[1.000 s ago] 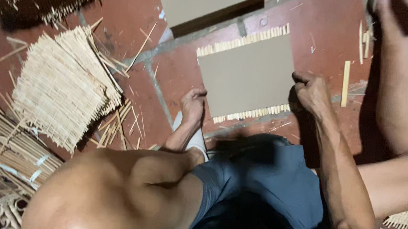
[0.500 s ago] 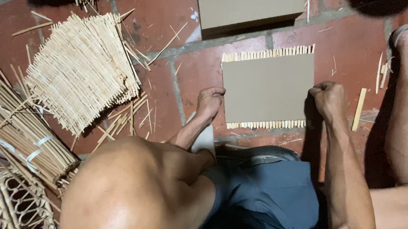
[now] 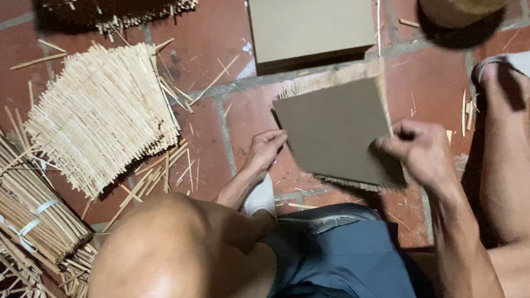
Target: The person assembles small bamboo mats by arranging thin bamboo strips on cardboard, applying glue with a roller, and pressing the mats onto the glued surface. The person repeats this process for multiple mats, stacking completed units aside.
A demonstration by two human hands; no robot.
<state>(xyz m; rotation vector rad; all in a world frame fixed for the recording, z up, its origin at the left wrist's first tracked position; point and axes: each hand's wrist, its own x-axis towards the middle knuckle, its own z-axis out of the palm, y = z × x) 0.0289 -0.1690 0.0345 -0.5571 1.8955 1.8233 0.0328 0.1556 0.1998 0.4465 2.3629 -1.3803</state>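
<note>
Hands (image 3: 421,153) grip board (image 3: 333,128) edges (tilted).

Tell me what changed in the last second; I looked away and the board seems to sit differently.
The brown board with cane strips under it was lying flat on the brick floor. Now it is lifted and tilted: the right hand has its near right corner in its grip, and the left hand is at its left edge. The woven cane mat, the bundled canes and the second board stayed put.
</note>
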